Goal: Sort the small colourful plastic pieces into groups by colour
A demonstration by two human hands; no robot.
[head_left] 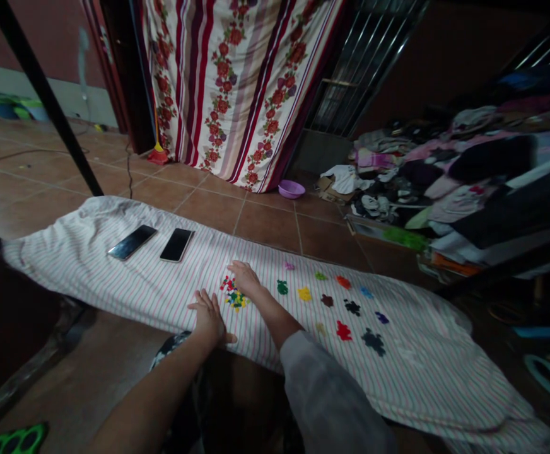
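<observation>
On the striped cloth point(199, 277) lies a loose pile of small mixed pieces point(235, 297) in red, green, yellow, white and blue. My left hand point(209, 317) rests at the cloth's near edge, left of the pile, fingers spread with nothing in them. Just above the pile's right side, my right hand point(246, 277) stretches its fingers leftward over the cloth by the red pieces; its fingertips are small and dim. To the right, sorted heaps sit apart, among them dark green pieces point(282, 287), yellow pieces point(304, 294), red pieces point(344, 330) and dark grey pieces point(374, 341).
Two phones, one left point(133, 242) and one right point(176, 244), lie on the cloth's left part. Beyond are a floral curtain point(228, 82), a purple basin point(291, 188) and a red dustpan point(158, 155). Clothes point(464, 157) are heaped at right. Black poles point(48, 94) flank the cloth.
</observation>
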